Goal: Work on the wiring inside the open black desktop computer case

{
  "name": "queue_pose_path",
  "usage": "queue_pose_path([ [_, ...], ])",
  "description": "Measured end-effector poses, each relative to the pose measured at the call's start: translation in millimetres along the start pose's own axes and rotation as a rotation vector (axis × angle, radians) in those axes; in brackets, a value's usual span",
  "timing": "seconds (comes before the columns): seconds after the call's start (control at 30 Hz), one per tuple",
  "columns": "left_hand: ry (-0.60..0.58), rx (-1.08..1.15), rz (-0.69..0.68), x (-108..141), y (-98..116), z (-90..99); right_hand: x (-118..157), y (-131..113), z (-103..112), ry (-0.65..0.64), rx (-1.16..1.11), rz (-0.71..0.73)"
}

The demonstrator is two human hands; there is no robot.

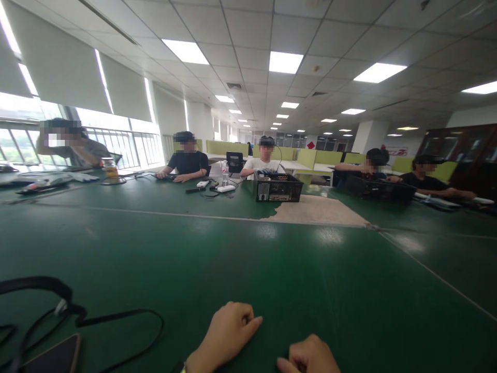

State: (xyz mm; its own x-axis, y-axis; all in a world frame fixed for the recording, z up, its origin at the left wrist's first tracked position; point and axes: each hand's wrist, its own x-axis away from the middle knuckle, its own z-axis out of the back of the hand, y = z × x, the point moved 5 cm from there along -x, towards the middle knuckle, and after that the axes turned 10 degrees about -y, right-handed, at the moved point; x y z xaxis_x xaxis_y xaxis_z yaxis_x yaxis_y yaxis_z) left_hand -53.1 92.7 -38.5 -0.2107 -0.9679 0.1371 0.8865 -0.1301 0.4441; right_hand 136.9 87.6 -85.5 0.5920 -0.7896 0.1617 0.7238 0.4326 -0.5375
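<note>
One glossy green tabletop [186,259] under left hand [229,331] and right hand [310,355], both loosely fisted

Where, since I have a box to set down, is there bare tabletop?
The widest bare patch of table lies ahead of the left hand, towards the computer case. Another lies right of the right hand. The near left is crowded with a black strap; the far side holds the bottle and jar.

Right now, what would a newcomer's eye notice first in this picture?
Probably the wide green table, with a pale patch on its far half. Next comes the black computer case by that patch, before a person in white. At the bottom edge are the left hand and right hand, loosely curled.
</note>
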Motion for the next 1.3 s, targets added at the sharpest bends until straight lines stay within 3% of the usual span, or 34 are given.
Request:
queue_pose_path([
  [0.23, -0.001, -0.064, 0.022, -1, 4, -2.9, 2, -13, 7, -0.007, 0.113, 0.017],
  [1.3, -0.017, -0.111, -0.003, 0, 7, -2.7, 5, -15, 7, -0.013, 0.228, 0.012],
])
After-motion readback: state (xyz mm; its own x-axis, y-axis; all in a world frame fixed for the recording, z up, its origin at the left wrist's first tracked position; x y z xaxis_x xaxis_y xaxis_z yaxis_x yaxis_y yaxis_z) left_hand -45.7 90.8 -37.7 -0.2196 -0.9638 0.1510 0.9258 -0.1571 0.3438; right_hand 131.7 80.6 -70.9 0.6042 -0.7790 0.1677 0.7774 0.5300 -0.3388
